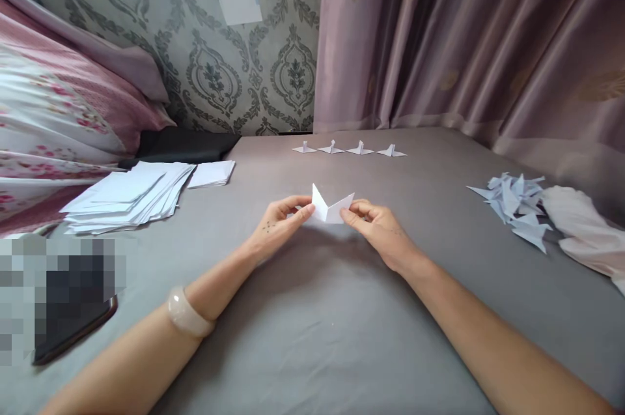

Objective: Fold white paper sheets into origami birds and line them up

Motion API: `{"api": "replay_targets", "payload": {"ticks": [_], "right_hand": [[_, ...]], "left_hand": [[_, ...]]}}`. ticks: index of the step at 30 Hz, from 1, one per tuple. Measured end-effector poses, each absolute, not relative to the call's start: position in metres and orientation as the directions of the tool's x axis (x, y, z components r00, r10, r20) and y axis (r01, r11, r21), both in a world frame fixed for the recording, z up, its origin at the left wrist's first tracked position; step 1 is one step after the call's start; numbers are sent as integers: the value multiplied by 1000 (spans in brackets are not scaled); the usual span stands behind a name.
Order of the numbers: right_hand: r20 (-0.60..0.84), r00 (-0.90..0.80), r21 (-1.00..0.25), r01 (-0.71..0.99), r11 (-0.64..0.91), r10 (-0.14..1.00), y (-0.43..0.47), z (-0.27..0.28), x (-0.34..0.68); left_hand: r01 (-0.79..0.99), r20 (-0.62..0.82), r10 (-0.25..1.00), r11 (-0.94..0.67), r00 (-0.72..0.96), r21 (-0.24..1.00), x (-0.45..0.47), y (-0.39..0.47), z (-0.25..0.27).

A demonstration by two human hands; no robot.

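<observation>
A small folded piece of white paper (328, 212), with two points standing up in a V, is held in the air between my two hands above the grey cloth. My left hand (279, 226) pinches its left side between thumb and fingers. On the opposite side my right hand (378, 229) pinches the right edge, the thumb lying on the near face. Both hands' other fingers are partly hidden behind the paper. A pale bangle (189, 313) circles my left wrist.
Behind the hands stands a row of several folded paper birds (360, 148). To the right lie a heap of folded paper birds (515, 199) and a pale cloth (583, 223). White paper stacks (129, 197) are at left, and a dark phone-like object (73, 311) lies nearer.
</observation>
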State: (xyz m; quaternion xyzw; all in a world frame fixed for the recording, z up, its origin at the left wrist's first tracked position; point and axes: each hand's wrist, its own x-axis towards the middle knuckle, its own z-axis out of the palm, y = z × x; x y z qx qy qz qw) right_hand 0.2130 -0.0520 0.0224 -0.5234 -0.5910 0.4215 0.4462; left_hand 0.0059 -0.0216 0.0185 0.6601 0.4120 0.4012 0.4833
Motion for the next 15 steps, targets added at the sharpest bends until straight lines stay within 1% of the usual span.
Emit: {"api": "replay_targets", "payload": {"ticks": [3,6,10,13,15], "right_hand": [[-52,-114,-993,107,-40,992,-56,29,215],[-123,-91,-992,45,-119,988,-55,25,216],[-156,-37,-987,-29,-157,987,-53,19,211],[-157,28,-987,-20,-157,987,-55,20,206],[-115,58,-993,9,-116,992,-58,21,202]], "left_hand": [[85,63,940,-97,336,992,8,-35,25],[54,4,939,-24,344,998,12,-41,27],[23,-81,935,78,344,997,16,-43,26],[-19,-133,947,145,293,989,17,-44,25],[-65,-168,955,189,245,980,17,-43,23]]}}
